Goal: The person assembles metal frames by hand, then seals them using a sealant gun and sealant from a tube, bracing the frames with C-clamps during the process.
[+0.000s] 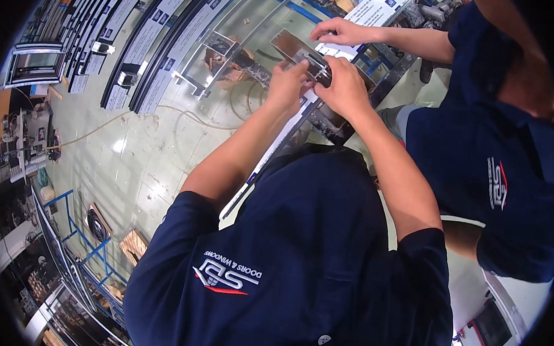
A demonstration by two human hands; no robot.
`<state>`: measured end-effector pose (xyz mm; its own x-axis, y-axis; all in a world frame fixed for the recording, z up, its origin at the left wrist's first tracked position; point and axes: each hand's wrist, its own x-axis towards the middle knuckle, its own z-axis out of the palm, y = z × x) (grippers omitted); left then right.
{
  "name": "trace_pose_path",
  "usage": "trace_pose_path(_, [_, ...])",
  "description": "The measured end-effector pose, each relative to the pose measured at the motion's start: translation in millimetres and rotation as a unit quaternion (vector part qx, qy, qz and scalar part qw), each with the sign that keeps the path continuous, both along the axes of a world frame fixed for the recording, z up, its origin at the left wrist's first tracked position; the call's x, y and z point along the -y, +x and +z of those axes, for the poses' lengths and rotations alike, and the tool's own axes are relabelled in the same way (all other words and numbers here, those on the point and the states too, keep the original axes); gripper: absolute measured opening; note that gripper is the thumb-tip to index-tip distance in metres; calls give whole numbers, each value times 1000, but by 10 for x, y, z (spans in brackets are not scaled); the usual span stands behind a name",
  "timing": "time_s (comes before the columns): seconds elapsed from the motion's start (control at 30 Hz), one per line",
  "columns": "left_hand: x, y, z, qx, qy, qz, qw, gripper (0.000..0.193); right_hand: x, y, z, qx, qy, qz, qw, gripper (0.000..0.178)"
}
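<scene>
Left hand point(288, 79) and right hand point(343, 84) meet over one spot on a long dark aluminium frame profile point(272, 149), w/ a white protective strip down its face. Between them sits a small dark metal fitting point(317, 68), prob. a corner bracket or connector; too small to tell which. Left fingers are curled and pinched on the fitting's near end, thumb side facing up. Right hand is cupped over the far end, fingers bent and closed on it. Both grips look like steadying + pressing the piece onto the profile, one hand each side so it can't slide along the length.

Profile runs diagonally from near the person's chest up to the hands, resting on a dark work stand point(345, 123). Being propped at that height puts the joint within easy reach of both arms.

A co-worker in a navy shirt stands at right; their hand point(342, 31) lies flat, fingers spread, on a white-labelled profile section point(367, 15) just beyond the fitting, seemingly holding it down so it stays put.

At upper left, more wrapped profiles point(152, 41) lie in parallel rows on the pale glossy floor point(140, 153), sorted side by side. A thin cord or hose point(110, 123) snakes across the floor. A machine point(28, 135) sits at the far left, and a blue rack point(77, 225) w/ stored frames is at lower left.
</scene>
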<state>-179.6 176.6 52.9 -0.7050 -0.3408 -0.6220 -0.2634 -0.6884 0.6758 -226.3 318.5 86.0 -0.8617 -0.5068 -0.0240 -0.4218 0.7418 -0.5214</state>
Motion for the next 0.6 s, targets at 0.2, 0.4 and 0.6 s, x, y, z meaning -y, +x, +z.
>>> trace_pose_path(0.2, [377,-127,-195,66,-111,45,991,39,92,-105,-120,11,-18,11,1000,63])
trace_pose_path(0.4, [699,-215,-319,15,-57,27,998,30,107,-85,-156,11,18,28,999,64])
trace_pose_path(0.6, [681,-215,-346,-23,-108,-56,992,34,68,-52,-153,50,50,-5,997,68])
